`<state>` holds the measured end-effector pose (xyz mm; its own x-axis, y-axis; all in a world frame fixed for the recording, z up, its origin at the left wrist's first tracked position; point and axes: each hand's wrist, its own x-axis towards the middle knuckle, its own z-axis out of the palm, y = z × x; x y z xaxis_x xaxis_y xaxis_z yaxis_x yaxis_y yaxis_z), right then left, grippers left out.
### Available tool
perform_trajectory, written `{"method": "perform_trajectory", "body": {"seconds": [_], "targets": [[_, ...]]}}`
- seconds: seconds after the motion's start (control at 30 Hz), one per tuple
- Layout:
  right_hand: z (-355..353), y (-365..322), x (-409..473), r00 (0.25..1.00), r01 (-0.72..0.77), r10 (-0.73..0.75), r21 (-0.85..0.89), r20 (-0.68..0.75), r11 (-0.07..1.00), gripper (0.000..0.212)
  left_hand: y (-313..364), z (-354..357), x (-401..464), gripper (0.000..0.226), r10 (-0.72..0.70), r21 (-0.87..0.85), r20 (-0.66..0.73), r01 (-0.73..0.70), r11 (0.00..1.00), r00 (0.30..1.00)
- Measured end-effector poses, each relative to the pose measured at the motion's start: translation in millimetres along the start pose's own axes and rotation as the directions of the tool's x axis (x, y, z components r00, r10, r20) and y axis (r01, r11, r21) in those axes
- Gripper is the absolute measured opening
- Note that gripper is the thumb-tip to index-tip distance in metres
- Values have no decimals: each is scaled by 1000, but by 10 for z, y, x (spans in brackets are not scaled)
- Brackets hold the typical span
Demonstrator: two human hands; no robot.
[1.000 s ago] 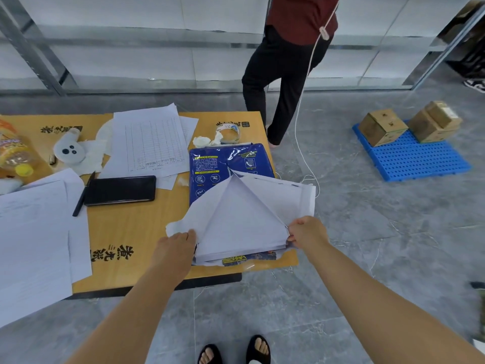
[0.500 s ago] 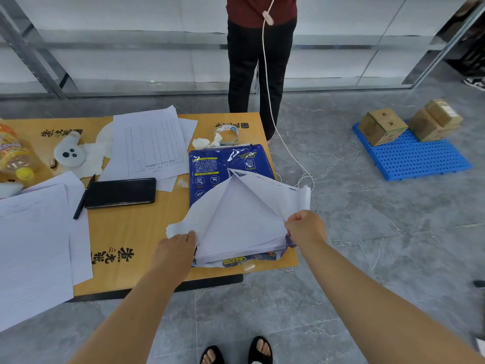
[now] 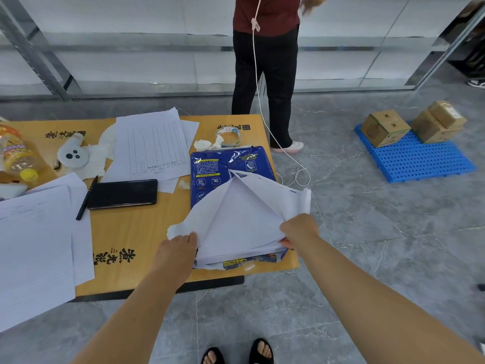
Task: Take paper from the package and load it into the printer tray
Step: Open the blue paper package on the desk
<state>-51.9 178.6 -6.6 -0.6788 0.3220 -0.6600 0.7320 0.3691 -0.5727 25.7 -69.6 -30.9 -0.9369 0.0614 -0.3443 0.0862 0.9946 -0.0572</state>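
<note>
A blue paper package [image 3: 223,164] lies on the right end of a wooden table [image 3: 136,232], its wrapper torn open into white flaps. The white paper stack [image 3: 241,222] shows inside the opening. My left hand [image 3: 178,248] holds the left wrapper flap at the near left corner of the stack. My right hand [image 3: 299,229] grips the right flap and the stack's near right corner. No printer or tray is in view.
On the table lie a black phone [image 3: 123,193], a pen [image 3: 84,203], loose sheets [image 3: 152,148], a tape roll [image 3: 229,135], a yellow bottle [image 3: 18,153]. A person [image 3: 265,61] stands behind the table with a white cable [image 3: 262,106]. Cardboard boxes [image 3: 383,127] sit on a blue pallet [image 3: 420,161].
My right hand has slid a little left and inward along the right flap. The person behind the table has stepped leftward, now directly behind it. My left hand has stayed put.
</note>
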Motion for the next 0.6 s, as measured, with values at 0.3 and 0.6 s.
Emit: {"method": "perform_trajectory", "body": {"seconds": [0.3,0.6], "targets": [[-12,-4,75,988,119,-151,-422,-43,899,18,12,-8,7,58,-4,4,8,4,1000,1000],[33,-32,81,999,52,-47,-339,21,939,10,37,-62,-41,50,-34,-30,12,34,999,999]]}}
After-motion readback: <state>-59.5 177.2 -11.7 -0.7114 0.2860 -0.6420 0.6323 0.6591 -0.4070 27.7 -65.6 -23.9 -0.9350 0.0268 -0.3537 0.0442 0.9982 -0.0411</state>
